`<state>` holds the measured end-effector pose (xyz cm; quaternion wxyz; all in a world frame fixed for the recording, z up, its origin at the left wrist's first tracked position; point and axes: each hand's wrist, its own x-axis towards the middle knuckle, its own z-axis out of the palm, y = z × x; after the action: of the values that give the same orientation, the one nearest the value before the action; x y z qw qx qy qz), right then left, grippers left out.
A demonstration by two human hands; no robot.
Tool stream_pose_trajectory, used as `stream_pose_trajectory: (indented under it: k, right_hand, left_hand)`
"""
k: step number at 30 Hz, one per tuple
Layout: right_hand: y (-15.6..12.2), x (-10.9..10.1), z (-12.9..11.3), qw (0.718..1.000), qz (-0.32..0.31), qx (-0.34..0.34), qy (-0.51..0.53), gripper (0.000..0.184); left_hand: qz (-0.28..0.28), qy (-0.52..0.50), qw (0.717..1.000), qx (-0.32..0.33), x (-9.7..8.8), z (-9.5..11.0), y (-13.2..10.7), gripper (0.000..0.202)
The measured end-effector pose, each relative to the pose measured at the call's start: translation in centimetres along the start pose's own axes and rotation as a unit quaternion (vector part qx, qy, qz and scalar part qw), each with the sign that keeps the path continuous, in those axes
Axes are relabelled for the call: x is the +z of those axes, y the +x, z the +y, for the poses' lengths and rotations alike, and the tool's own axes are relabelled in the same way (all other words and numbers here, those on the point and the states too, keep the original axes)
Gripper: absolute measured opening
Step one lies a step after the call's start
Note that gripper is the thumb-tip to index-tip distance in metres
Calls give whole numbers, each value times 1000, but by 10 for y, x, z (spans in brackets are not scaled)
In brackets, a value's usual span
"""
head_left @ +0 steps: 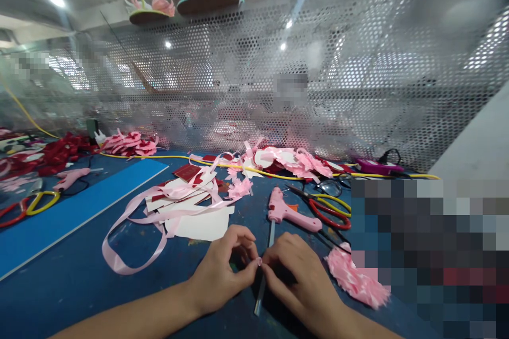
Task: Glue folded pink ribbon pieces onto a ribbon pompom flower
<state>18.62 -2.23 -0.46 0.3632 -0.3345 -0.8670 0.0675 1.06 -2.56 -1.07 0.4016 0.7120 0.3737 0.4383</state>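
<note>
So my left fingers [246,275] and right fingers [280,252] are tip to tip, thumbs and index fingers pinching a tiny pink bit [260,261] between them, just above the tabletop [71,286]. It's so small I can't make out its shape.

Running under my fingers is a thin glue stick [260,296], which leads up to the pink glue gun [275,204] lying just beyond them. Past that, off to the right, are the red-and-yellow scissors [311,200]. A ruffled pink bundle [350,279] sits near my right fingers on their outer side.

Left of my fingers there's a loopy mess of pale pink ribbon [115,264] over some white card [204,225], and way further left a blue board [85,214].

As for brands or labels: any lettering on the glue gun, or on the purple device [377,167] far beyond my right fingers, is too small to read.
</note>
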Motion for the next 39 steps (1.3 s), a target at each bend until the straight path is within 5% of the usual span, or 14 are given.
stream_pose_trajectory:
  k: [10,18,24,30,36,39]
  right_hand:
    - [1,2,0,999,5,-17,-43,9]
    - [0,0,2,999,-12,44,-27,6]
    - [-2,0,0,999,0,10,-43,9]
    - [1,1,4,992,39,-83,-91,15]
    - [2,-21,-4,946,-56,-277,-158,31]
    - [3,-35,1,937,-59,-291,-183,30]
  left_hand:
    - [-4,57,998,29,-1,-4,-2,30]
    - [-1,88,996,31,-3,-5,-1,24]
    - [0,94,995,40,-3,-5,-2,24]
    - [-13,141,987,73,-4,-5,-4,17]
    - [-124,232,944,197,-4,3,-4,16]
    - [-110,243,952,150,-14,8,-7,13]
